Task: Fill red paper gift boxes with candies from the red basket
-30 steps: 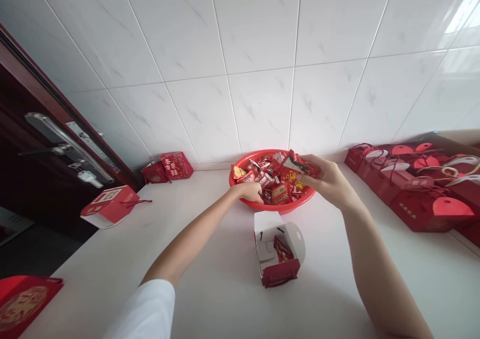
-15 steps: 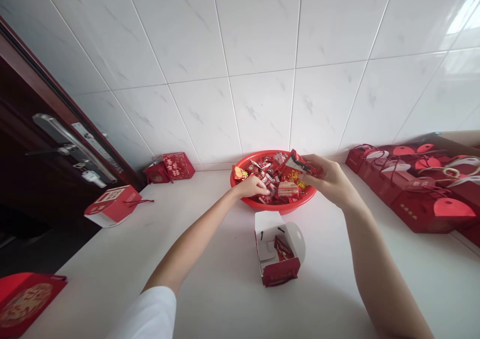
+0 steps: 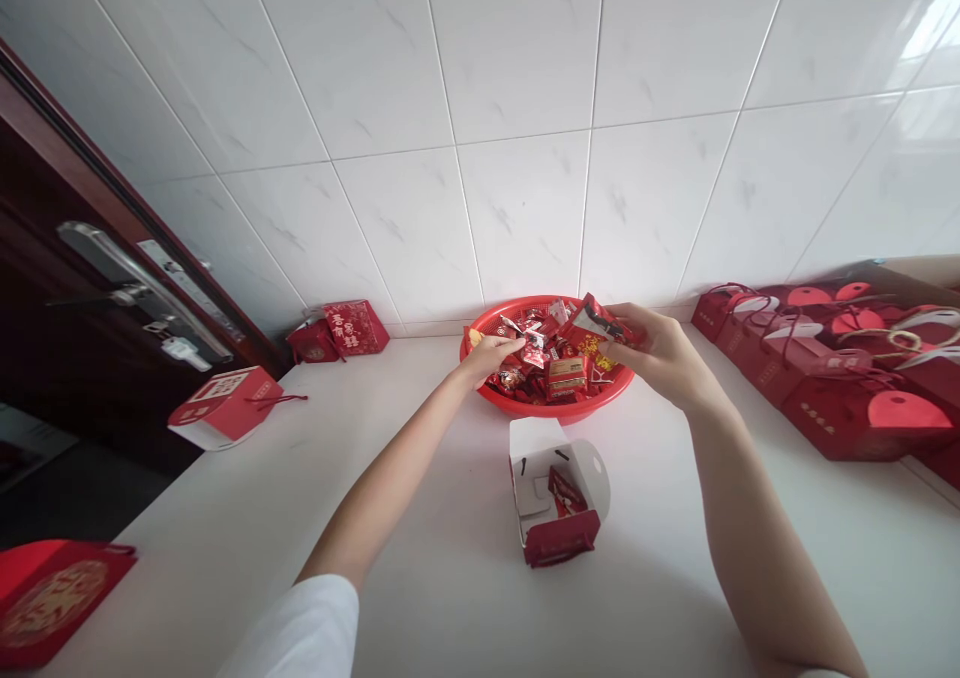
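Note:
A red plastic basket [image 3: 574,414] full of wrapped candies [image 3: 568,378] stands against the tiled wall. Over its left side, my left hand [image 3: 486,356] pinches a small red-and-white wrapped candy [image 3: 533,346] between thumb and fingers. My right hand [image 3: 660,350] is at the basket's right rim, closed around red candy packets [image 3: 600,324]; how many it holds is partly hidden by the fingers. In front of the basket sits an open gift box [image 3: 561,538], white inside and red outside, with a red wrapped candy [image 3: 565,490] in it.
Several red gift boxes [image 3: 817,383] with cord handles are lined up at the right. More red boxes stand at the left: a pair [image 3: 352,328] by the wall, one [image 3: 231,406] at the table edge and one [image 3: 64,598] nearest me. A dark door [image 3: 90,338] borders the left.
My left hand has lifted slightly out of the candies, now with a red-and-white candy in its fingers. My right hand stays almost in place with its packets.

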Demonstrator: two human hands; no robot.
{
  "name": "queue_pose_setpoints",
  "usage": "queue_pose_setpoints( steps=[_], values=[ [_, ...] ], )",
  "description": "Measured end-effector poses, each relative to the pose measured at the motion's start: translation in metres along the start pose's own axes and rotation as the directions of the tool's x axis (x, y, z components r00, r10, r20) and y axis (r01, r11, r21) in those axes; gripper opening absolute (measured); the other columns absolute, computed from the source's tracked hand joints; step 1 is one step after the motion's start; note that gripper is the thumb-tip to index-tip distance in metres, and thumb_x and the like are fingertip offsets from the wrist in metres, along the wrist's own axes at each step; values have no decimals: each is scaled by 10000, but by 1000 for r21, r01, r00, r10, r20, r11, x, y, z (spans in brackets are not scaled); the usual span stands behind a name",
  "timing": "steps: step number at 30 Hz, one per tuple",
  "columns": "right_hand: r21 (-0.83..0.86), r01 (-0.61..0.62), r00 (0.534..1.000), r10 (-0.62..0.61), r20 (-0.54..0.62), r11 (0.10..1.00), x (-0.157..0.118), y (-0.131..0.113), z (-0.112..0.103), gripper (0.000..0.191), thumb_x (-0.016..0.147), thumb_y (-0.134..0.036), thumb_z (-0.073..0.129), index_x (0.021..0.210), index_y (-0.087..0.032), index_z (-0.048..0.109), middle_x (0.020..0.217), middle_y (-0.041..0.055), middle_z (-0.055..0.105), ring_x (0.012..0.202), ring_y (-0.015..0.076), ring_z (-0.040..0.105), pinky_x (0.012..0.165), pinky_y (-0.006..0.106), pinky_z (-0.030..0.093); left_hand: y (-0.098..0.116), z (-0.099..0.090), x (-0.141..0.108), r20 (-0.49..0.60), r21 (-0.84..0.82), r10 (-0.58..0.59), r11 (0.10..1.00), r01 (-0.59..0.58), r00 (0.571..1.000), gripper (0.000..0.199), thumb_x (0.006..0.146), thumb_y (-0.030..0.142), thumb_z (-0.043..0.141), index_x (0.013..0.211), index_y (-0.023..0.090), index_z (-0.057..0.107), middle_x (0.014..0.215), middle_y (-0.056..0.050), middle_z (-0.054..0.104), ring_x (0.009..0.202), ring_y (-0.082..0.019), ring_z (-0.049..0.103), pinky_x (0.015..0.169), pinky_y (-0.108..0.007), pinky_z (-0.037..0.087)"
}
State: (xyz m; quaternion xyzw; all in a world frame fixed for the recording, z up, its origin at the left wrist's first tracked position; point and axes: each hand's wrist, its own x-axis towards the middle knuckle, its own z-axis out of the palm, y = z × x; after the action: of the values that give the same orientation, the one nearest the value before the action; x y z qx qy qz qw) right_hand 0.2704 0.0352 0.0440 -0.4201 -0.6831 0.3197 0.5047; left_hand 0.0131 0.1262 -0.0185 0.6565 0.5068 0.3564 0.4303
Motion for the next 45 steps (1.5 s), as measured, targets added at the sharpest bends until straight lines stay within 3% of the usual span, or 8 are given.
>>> queue_pose_setpoints(
  steps=[4,9,18,24,27,31,38,45],
  values=[
    [0,-21,1000,21,5,1000,0,0,0,391,751,-323,722,1118,-189,701,1041,80,763,887,273,712,763,382,576,2,-3,-2,20,-212,-99,972,101,995,264,731,409,772,769,147,768,931,-107,773,923,-208,701,841,-329,561],
    [7,-25,1000,25,-4,1000,0,1,0,393,742,-334,743,1108,-196,702,1038,78,763,908,284,714,807,410,580,0,-6,-3,-5,-303,-82,950,77,997,187,638,160,724,818,152,774,936,-81,774,954,-207,695,868,-345,542],
    [0,-33,999,33,4,999,0,0,0,398,756,-336,737,1124,-189,697,1024,80,766,894,280,721,759,383,586,2,7,-2,-105,141,-44,988,59,993,298,660,69,669,936,137,758,700,-5,683,702,-158,657,690,-278,537],
    [36,-20,1000,19,15,999,0,-1,0,390,748,-324,745,1110,-186,701,1033,81,766,893,275,720,757,378,589,13,13,-8,-111,236,-21,971,47,994,197,688,82,691,873,145,721,741,-5,674,710,-151,643,714,-271,529],
    [44,-1,999,-1,37,999,-2,-5,-2,375,753,-317,744,1105,-192,711,1041,78,763,925,280,715,788,387,586,25,15,-27,66,258,85,961,-99,994,80,758,192,700,832,162,705,815,-22,699,783,-164,662,770,-282,536],
    [33,30,998,-31,56,999,-4,-9,-6,362,767,-330,750,1105,-200,731,1032,69,759,922,274,709,790,382,578,44,13,-71,348,311,223,889,-337,910,136,834,306,675,843,183,732,913,-47,710,869,-198,675,808,-318,545],
    [62,10,995,-16,98,998,-4,-6,-9,466,767,-389,795,1186,-201,714,1108,95,747,969,287,699,840,422,577,45,13,-147,501,513,134,750,-418,855,500,779,518,783,1211,270,739,1442,-124,561,1311,-349,556,1056,-464,499],
    [89,-53,983,36,182,995,-5,-11,-9,542,718,-448,849,1170,-211,668,971,86,746,806,231,674,684,358,543,33,36,-182,446,557,111,742,-373,888,921,679,622,830,1466,239,545,1600,-158,399,1503,-419,288,1172,-592,376]
  ],
)
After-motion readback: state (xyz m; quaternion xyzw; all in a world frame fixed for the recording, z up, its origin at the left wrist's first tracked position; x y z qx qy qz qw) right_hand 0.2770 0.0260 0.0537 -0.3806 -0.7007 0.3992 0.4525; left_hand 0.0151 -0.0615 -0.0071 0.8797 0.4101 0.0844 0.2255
